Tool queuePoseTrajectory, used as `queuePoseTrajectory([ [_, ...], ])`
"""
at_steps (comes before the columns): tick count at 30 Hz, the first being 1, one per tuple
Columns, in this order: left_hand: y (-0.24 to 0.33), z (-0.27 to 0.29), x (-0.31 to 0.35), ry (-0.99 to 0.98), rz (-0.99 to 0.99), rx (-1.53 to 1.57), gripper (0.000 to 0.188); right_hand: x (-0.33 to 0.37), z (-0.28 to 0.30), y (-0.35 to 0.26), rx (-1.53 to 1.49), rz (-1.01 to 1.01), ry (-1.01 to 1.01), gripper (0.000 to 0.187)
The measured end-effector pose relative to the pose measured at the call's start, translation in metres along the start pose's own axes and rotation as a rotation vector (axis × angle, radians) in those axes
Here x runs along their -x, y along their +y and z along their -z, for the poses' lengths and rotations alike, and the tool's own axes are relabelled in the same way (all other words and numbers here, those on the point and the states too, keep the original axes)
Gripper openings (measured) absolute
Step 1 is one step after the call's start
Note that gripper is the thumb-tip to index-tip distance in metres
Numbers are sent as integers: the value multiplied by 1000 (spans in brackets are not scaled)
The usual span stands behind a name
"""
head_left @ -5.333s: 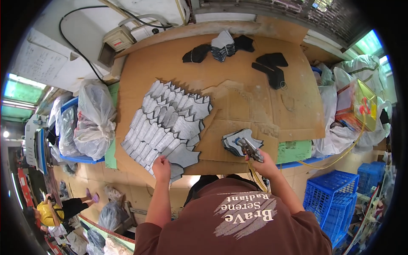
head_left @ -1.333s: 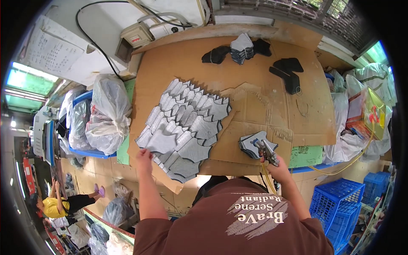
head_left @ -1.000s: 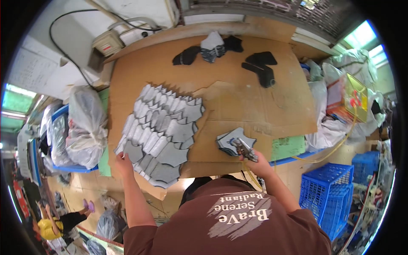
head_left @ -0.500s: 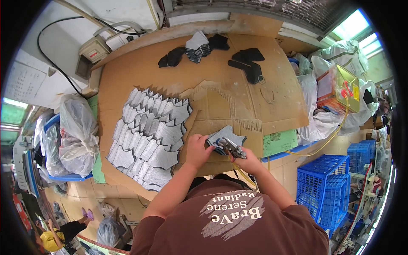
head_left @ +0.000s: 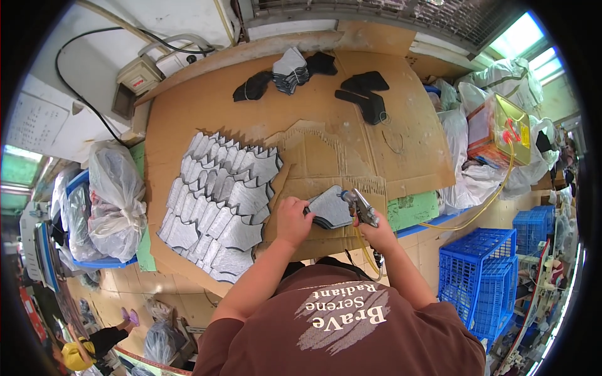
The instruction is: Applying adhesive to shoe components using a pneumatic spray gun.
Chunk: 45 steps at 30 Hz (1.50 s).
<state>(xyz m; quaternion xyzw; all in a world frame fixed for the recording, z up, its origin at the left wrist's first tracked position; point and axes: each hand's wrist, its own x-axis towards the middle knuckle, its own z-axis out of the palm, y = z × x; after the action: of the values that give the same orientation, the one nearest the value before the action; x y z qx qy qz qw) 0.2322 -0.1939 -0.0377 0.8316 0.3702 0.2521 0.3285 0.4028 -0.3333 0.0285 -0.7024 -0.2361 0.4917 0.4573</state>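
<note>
My right hand [head_left: 376, 236] is wrapped round a metal spray gun [head_left: 364, 208], whose head points left over a small stack of grey, dark-edged cut pieces [head_left: 333, 207]. A yellow hose [head_left: 365, 250] hangs below the gun. At the stack's left edge, my left hand [head_left: 293, 220] has its fingers bent and its thumb against the pieces. Left of that hand, overlapping rows of similar grey pieces [head_left: 219, 200] cover part of the cardboard [head_left: 401, 144]. The undersides of the left fingertips are hidden.
Black cut pieces [head_left: 371, 106] and a banded grey stack [head_left: 290, 70] lie at the far side. Plastic bags [head_left: 116, 194] fill a bin at left. A metal can [head_left: 511, 131] with a hose stands at right, above blue crates [head_left: 476, 266]. Another person [head_left: 76, 355] is at lower left.
My right hand has moved the spray gun rightward, from over the stack's middle to its right edge. My left hand has barely shifted beside the stack.
</note>
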Motion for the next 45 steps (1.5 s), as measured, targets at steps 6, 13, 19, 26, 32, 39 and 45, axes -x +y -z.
queuePoseTrajectory([
  [6, -15, 2, 9, 84, 322, 349, 12, 8, -6, -8, 102, 55, -125, 24],
  [13, -77, 140, 57, 279, 815, 224, 18, 10, -9, -2, 51, -44, -210, 31],
  [19, -170, 226, 128, 547, 893, -48, 22, -1, -16, 14, 80, 113, -216, 21],
  [26, -77, 113, 49, 190, 376, 57, 19, -3, -20, 15, 59, 27, -240, 17],
  [32, -10, 15, 15, -74, 21, 84, 35, -3, -18, 4, 62, -30, -251, 16],
  [39, -2, -3, 6, -63, 54, 84, 31, -6, -12, 9, -5, -31, -200, 16],
  [45, -3, -4, 1, -56, 63, 37, 24, -6, -1, 9, -41, -6, -81, 19],
])
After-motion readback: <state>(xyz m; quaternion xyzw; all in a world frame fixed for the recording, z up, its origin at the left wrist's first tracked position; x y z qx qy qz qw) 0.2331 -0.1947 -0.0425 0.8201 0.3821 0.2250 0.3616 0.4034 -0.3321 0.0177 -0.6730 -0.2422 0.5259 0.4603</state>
